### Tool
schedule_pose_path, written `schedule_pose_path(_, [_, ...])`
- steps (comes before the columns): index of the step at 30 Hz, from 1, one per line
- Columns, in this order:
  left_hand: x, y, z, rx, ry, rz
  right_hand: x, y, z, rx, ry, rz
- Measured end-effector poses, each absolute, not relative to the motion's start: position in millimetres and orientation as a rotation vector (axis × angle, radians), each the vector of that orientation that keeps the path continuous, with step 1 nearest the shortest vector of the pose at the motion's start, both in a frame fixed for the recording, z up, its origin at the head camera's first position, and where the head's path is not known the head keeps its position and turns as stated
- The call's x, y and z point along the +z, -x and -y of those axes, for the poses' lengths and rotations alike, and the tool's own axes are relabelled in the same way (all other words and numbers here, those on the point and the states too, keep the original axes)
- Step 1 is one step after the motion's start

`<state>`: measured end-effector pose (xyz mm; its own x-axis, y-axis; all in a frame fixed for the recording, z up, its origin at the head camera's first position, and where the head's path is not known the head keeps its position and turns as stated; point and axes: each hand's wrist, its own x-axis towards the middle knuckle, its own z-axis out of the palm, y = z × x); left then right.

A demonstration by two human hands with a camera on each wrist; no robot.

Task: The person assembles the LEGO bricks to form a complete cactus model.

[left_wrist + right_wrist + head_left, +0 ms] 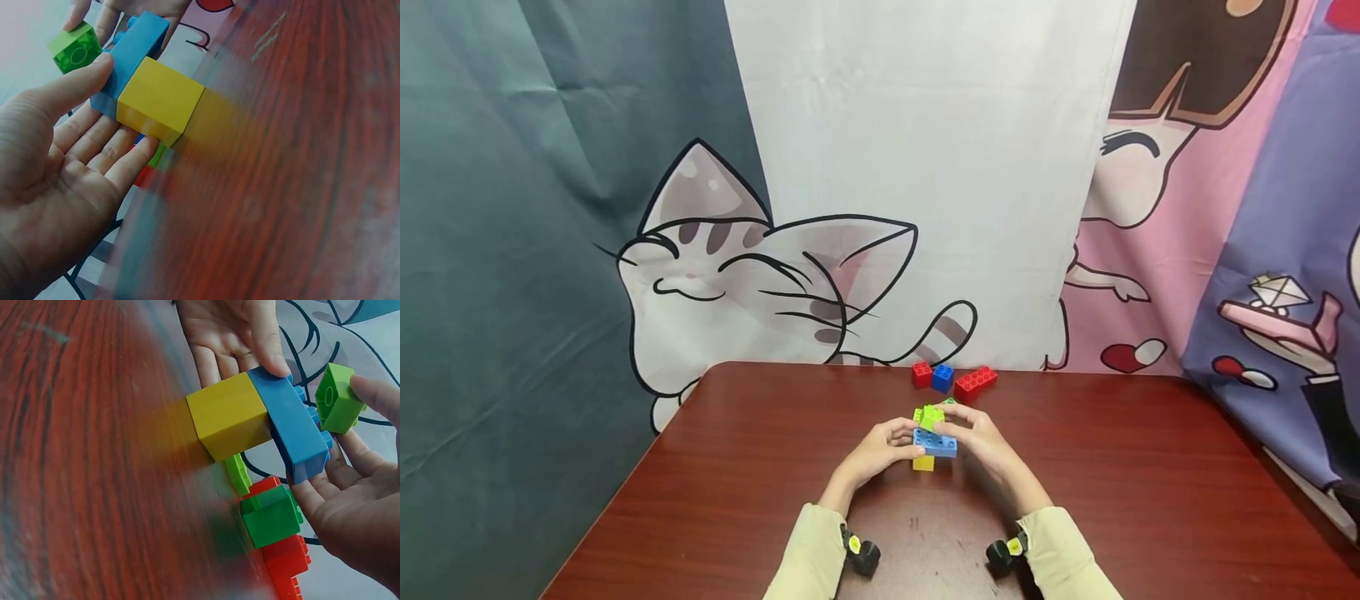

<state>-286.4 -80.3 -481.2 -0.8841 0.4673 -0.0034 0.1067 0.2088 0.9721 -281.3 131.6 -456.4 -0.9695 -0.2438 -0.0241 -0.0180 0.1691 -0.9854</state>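
Big backdrop first: a cartoon cat curtain (752, 275) fills the upper half of the head view, and below it the dark red tabletop (1150, 500) spreads across the lower frame. Up at its far edge, just right of centre, sit a red block (922, 374), a small blue block (942, 377) and a longer red brick (975, 382), close together, well apart from the action.

Now centre frame: both hands meet over a small stack. The yellow block (160, 100) stands on the tabletop, and the blue brick (294, 428) sits on top of it. The left hand (880, 446) is spread fairly wide, fingers nearly straight along the stack's side, thumb pressing the blue brick. The right hand (981, 437) cups the brick's other end from below and pinches the light green block (339, 399) between thumb and fingertip, just above the brick's studs, not yet seated as far as I can tell.

The risk, as I judge it: the blue brick overhangs the narrow yellow base, so a push on the green block off-centre could tip the brick or topple the stack, since the left hand only braces it.
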Motion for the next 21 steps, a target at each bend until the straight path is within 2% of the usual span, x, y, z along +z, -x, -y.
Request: schedule_pose_path(21, [-481.8, 285.3, 79.6, 1.768, -0.571, -2.154, -459.5, 279.9, -126.4, -1.741, 0.385, -2.438])
